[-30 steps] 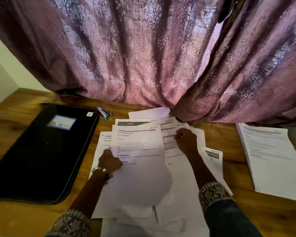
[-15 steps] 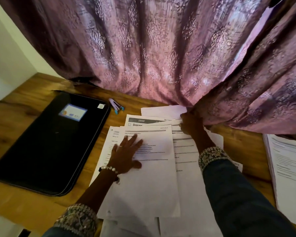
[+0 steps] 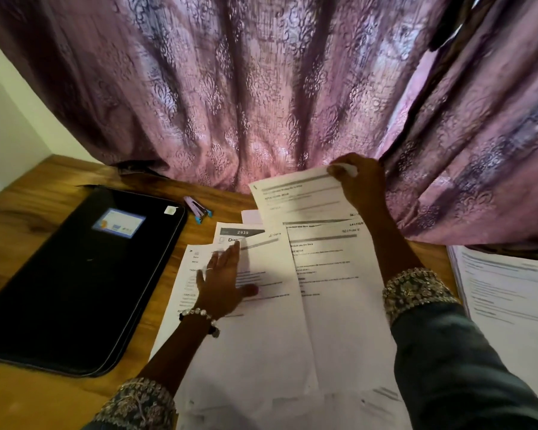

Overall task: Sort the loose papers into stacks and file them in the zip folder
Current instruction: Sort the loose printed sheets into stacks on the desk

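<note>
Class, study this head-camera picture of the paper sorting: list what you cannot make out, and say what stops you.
- Body text on the loose papers: head view, too small and blurred.
- Lifted sheet in the right hand: motion blur smears its lines.
- Stack of papers: cut off by the right edge.
- Zip folder: shut, contents hidden.
- Sheets under the left hand: covered by hand and overlapping pages.
</note>
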